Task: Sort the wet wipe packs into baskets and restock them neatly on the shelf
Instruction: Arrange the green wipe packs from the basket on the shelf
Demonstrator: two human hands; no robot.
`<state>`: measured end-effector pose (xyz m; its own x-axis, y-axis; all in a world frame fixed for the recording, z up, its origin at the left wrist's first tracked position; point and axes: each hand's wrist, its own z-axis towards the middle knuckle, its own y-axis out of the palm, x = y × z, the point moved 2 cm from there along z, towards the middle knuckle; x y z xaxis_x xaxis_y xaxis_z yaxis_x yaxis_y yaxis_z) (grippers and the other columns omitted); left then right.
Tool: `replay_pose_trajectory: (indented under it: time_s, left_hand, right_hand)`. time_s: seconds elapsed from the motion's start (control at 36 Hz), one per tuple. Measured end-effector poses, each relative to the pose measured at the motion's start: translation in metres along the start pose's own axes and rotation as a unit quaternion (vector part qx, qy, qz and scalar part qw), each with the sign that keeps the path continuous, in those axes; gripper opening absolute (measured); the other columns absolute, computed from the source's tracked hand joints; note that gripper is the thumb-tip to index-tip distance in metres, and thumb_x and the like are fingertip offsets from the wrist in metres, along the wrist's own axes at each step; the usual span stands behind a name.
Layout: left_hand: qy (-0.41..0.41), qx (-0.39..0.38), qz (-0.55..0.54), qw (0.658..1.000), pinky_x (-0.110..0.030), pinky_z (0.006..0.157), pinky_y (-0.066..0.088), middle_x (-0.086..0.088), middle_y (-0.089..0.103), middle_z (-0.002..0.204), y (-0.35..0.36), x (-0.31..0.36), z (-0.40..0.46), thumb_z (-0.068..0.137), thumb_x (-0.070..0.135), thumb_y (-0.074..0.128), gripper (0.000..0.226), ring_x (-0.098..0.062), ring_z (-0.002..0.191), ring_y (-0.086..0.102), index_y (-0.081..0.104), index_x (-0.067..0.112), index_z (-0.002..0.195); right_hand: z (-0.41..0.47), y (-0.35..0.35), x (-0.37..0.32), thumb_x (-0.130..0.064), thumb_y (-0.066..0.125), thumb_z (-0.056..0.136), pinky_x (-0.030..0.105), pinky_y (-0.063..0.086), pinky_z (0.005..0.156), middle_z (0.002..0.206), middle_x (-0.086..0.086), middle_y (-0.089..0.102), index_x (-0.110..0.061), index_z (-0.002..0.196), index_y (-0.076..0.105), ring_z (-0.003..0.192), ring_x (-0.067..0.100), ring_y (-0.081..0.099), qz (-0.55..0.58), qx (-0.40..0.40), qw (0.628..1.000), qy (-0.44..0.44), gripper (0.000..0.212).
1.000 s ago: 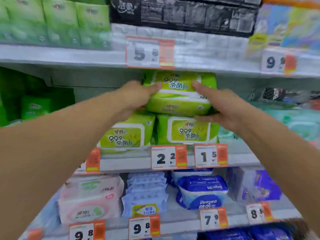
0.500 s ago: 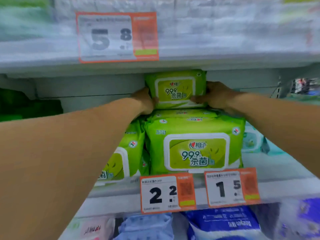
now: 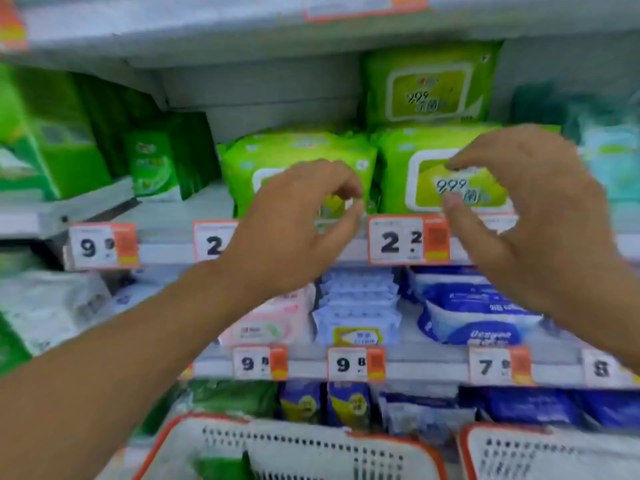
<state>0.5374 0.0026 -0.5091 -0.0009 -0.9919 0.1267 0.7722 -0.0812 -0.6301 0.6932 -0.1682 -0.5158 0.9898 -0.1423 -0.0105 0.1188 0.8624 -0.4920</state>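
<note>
My left hand (image 3: 294, 216) and right hand (image 3: 519, 209) hover with loosely curled fingers, holding nothing, in front of 2 green wipe packs (image 3: 446, 174) standing on the shelf (image 3: 166, 252); a 3rd pack (image 3: 429, 86) sits on top, 2 white baskets (image 3: 311, 448) below

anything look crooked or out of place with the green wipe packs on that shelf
The top green pack stands on the right-hand pack only; the left-hand pack carries nothing, so the stack is uneven. Neither hand holds anything. No damage shows.
</note>
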Motion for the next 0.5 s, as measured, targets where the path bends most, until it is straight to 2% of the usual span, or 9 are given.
replay_pose_trajectory:
  time_s: [0.06, 0.08, 0.14, 0.22, 0.25, 0.31, 0.36, 0.44, 0.5]
  left_hand:
    - [-0.05, -0.103, -0.032, 0.993, -0.029, 0.074, 0.047, 0.003, 0.068, 0.091, 0.002, 0.006, -0.069, 0.088, 0.023, 0.064, 0.012, -0.013, 0.082, 0.059, 0.067, 0.014, 0.096]
    - [-0.077, -0.153, -0.032, 0.985, -0.031, 0.072, 0.048, 0.002, 0.068, 0.09, 0.006, 0.005, -0.104, 0.087, 0.026, 0.064, 0.014, -0.016, 0.081, 0.061, 0.068, 0.015, 0.095]
    - [-0.137, -0.273, -0.011, 0.952, -0.034, 0.072, 0.05, 0.0, 0.07, 0.09, 0.013, 0.001, -0.173, 0.084, 0.035, 0.062, 0.023, -0.022, 0.083, 0.064, 0.069, 0.017, 0.096]
    - [-0.235, -0.462, -0.012, 0.855, -0.03, 0.082, 0.051, 0.004, 0.07, 0.103, 0.016, -0.007, -0.255, 0.087, 0.043, 0.066, 0.027, -0.019, 0.094, 0.065, 0.067, 0.025, 0.108]
    - [-0.258, -0.521, -0.011, 0.813, -0.024, 0.084, 0.047, 0.004, 0.069, 0.11, 0.014, -0.008, -0.273, 0.089, 0.041, 0.067, 0.029, -0.019, 0.101, 0.064, 0.066, 0.026, 0.114]
    - [-0.309, -0.613, -0.001, 0.727, -0.02, 0.085, 0.038, 0.001, 0.062, 0.125, 0.012, -0.011, -0.303, 0.093, 0.04, 0.064, 0.041, -0.021, 0.115, 0.058, 0.059, 0.021, 0.129]
    - [-0.344, -0.628, 0.007, 0.698, -0.026, 0.096, 0.038, -0.004, 0.054, 0.138, 0.013, -0.016, -0.326, 0.097, 0.042, 0.058, 0.046, -0.024, 0.123, 0.052, 0.055, 0.017, 0.135]
    - [-0.361, -0.66, 0.022, 0.659, -0.034, 0.11, 0.034, -0.01, 0.038, 0.154, 0.024, -0.013, -0.375, 0.099, 0.048, 0.05, 0.057, -0.027, 0.137, 0.04, 0.043, 0.015, 0.146]
    - [-0.356, -0.696, 0.011, 0.623, -0.032, 0.107, 0.034, -0.01, 0.038, 0.154, 0.033, -0.008, -0.408, 0.099, 0.048, 0.051, 0.062, -0.028, 0.137, 0.04, 0.037, 0.014, 0.149]
  right_hand:
    - [-0.033, 0.023, -0.051, -0.037, 0.054, 0.094, 0.041, 0.05, 0.081, 0.105, 0.001, 0.067, -0.018, 0.113, 0.064, 0.094, 0.024, 0.06, 0.105, -0.173, 0.977, -0.066, 0.029]
    - [-0.048, 0.039, -0.074, -0.044, 0.053, 0.094, 0.04, 0.051, 0.076, 0.102, -0.003, 0.067, -0.023, 0.113, 0.063, 0.089, 0.019, 0.061, 0.146, -0.285, 0.943, -0.085, 0.03]
    - [-0.086, 0.074, -0.105, -0.052, 0.055, 0.094, 0.037, 0.049, 0.075, 0.101, -0.002, 0.068, -0.025, 0.115, 0.061, 0.087, 0.019, 0.062, 0.167, -0.485, 0.851, -0.112, 0.035]
    - [-0.144, 0.119, -0.123, -0.042, 0.063, 0.096, 0.023, 0.037, 0.072, 0.113, 0.004, 0.066, -0.015, 0.127, 0.058, 0.087, 0.016, 0.056, 0.122, -0.68, 0.713, -0.12, 0.042]
    - [-0.157, 0.127, -0.126, -0.038, 0.065, 0.095, 0.021, 0.038, 0.074, 0.118, 0.005, 0.064, -0.014, 0.133, 0.054, 0.088, 0.014, 0.053, 0.115, -0.722, 0.674, -0.107, 0.046]
    - [-0.18, 0.143, -0.131, -0.036, 0.069, 0.093, 0.027, 0.047, 0.087, 0.121, 0.005, 0.063, -0.012, 0.136, 0.052, 0.095, 0.017, 0.055, 0.103, -0.77, 0.625, -0.081, 0.052]
    - [-0.205, 0.16, -0.135, -0.041, 0.072, 0.089, 0.036, 0.05, 0.094, 0.121, 0.003, 0.061, -0.008, 0.133, 0.056, 0.105, 0.021, 0.058, 0.06, -0.802, 0.591, -0.065, 0.057]
    - [-0.264, 0.186, -0.138, -0.054, 0.073, 0.082, 0.044, 0.055, 0.091, 0.122, 0.019, 0.065, 0.0, 0.12, 0.064, 0.106, 0.035, 0.063, -0.02, -0.849, 0.523, -0.07, 0.067]
    - [-0.307, 0.198, -0.141, -0.055, 0.076, 0.081, 0.042, 0.052, 0.098, 0.131, 0.019, 0.06, -0.001, 0.131, 0.057, 0.114, 0.033, 0.06, -0.046, -0.849, 0.523, -0.056, 0.076]
